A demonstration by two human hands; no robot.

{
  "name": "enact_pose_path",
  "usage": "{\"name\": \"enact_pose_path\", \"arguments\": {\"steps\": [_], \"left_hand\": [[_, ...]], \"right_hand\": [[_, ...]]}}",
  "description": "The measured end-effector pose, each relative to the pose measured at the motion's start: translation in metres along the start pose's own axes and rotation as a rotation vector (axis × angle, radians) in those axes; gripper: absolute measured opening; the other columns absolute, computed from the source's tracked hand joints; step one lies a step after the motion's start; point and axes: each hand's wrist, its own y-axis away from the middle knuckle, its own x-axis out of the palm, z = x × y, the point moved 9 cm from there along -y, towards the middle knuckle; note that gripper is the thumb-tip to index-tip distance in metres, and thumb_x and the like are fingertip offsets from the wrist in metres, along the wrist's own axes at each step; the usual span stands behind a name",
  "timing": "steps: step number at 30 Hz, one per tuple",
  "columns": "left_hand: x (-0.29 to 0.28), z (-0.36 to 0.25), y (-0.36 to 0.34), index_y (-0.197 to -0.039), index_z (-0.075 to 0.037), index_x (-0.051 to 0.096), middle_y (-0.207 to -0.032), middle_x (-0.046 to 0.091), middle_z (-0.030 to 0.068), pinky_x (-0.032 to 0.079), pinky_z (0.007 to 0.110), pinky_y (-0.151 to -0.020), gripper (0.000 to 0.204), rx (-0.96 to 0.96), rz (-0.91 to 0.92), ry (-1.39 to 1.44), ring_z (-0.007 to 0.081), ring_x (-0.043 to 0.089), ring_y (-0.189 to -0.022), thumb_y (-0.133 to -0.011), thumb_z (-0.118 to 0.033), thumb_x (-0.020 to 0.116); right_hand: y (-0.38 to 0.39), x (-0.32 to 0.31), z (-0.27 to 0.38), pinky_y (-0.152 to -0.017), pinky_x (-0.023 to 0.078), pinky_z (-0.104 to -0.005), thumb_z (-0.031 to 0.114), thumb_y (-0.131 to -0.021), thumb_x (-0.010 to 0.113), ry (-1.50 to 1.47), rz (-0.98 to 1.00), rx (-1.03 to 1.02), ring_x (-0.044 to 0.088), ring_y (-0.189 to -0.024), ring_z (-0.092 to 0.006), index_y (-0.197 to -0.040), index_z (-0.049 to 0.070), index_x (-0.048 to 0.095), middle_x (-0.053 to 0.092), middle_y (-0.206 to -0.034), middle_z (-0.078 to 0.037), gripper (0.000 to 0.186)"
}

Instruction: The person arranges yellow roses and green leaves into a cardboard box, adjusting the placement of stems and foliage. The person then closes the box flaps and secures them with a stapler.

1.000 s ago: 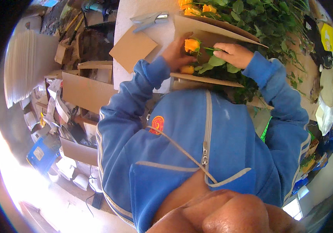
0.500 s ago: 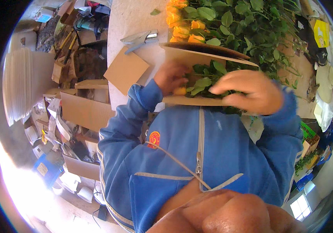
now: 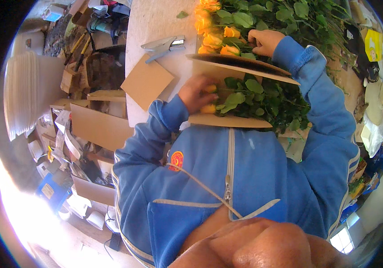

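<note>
My left hand (image 3: 197, 93) is at the left end of an open cardboard wrap (image 3: 229, 120), its bent fingers closed on a yellow rose (image 3: 210, 88). A second yellow bloom (image 3: 208, 109) lies just below those fingers. Green rose leaves and stems (image 3: 263, 96) fill the wrap between its two raised cardboard sides. Beyond the far cardboard side (image 3: 245, 71), my right hand (image 3: 266, 43) reaches into a pile of yellow-orange roses (image 3: 212, 40). Its fingers are curled and pressed together among the leaves beside the blooms; what they pinch is hidden.
A metal stapler (image 3: 164, 47) and a square cardboard piece (image 3: 147, 82) lie on the table, left of the roses. Long leafy stems (image 3: 307, 18) spread toward the far right. On the left stand a stack of white sheets (image 3: 22, 96) and cardboard boxes (image 3: 100, 127).
My right hand has left the leaves in the wrap and moved away from me, over the far cardboard side, into the rose pile. My left hand stays by the blooms.
</note>
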Motion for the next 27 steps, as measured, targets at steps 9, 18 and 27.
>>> {"name": "enact_pose_path", "arguments": {"steps": [9, 18, 27], "left_hand": [[-0.001, -0.001, 0.000, -0.110, -0.005, 0.060, -0.105, 0.059, 0.0138, 0.054, 0.036, -0.072, 0.040, -0.038, -0.008, 0.130, 0.0321, 0.059, -0.093, -0.075, -0.015, 0.074], [-0.006, -0.008, -0.006, -0.099, -0.004, 0.066, -0.094, 0.062, 0.0165, 0.048, 0.043, -0.082, 0.024, 0.106, 0.010, -0.101, 0.0350, 0.059, -0.092, -0.082, -0.020, 0.066], [-0.010, 0.013, -0.010, -0.110, -0.009, 0.058, -0.102, 0.061, 0.0171, 0.042, 0.046, -0.086, 0.050, -0.022, -0.130, -0.219, 0.0391, 0.054, -0.097, -0.065, -0.023, 0.075]], "right_hand": [[0.040, -0.070, -0.027, -0.074, 0.047, -0.0386, 0.020, -0.092, 0.056, -0.174, -0.272, 0.052, 0.059, -0.084, -0.0245, -0.103, 0.007, 0.057, 0.060, -0.091, -0.009, 0.017], [0.157, -0.187, 0.086, -0.086, 0.046, -0.0271, 0.020, -0.093, 0.058, -0.026, -0.795, 0.021, 0.061, -0.099, -0.0180, -0.114, 0.001, 0.060, 0.066, -0.108, -0.010, 0.029], [0.141, -0.044, 0.134, -0.068, 0.051, -0.0363, 0.021, -0.089, 0.060, -0.084, -0.305, -0.056, 0.063, -0.079, -0.0318, -0.103, 0.009, 0.064, 0.066, -0.091, -0.013, 0.019]]}}
